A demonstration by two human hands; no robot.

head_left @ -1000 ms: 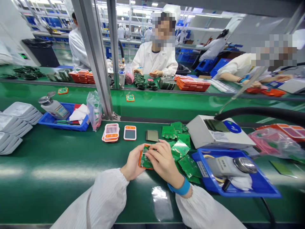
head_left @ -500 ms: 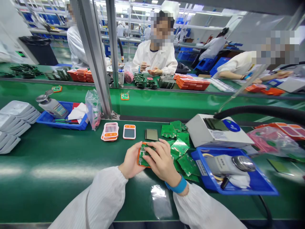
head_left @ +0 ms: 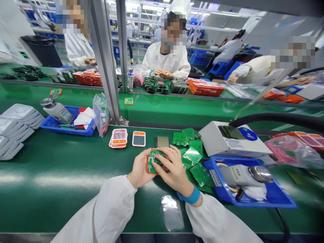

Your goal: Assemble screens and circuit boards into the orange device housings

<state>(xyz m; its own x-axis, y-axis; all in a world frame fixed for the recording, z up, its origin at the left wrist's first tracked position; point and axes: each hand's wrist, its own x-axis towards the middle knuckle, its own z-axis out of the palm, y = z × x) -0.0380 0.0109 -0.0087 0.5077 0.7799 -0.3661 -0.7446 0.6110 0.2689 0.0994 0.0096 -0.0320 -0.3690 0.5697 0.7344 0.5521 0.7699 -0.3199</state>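
A green circuit board in an orange frame [head_left: 151,162] is held between my two hands above the table. My left hand [head_left: 139,168] grips it along its left side, the thumb at its upper edge. My right hand [head_left: 174,170], with a blue wristband, lies over the board's right part. Its fingertips press on the board, and its thumb is hidden. Beyond my hands lie a small display panel [head_left: 162,141] and an orange-and-white cover with a screen [head_left: 139,139]. Several bare green circuit boards [head_left: 192,155] are heaped right of my right hand.
Stacked orange-and-white covers [head_left: 118,138] lie behind left. Blue trays [head_left: 68,130] [head_left: 263,200] with bottles stand on both sides. A white box [head_left: 215,141], a clear plastic sheet [head_left: 172,212] and grey shells [head_left: 15,125] are around. A metal post [head_left: 107,67] rises behind; co-workers sit opposite.
Both hands stay on the framed board, with the right fingers shifted slightly. Framed boards on the far green strip have moved left. The view has shifted a little.
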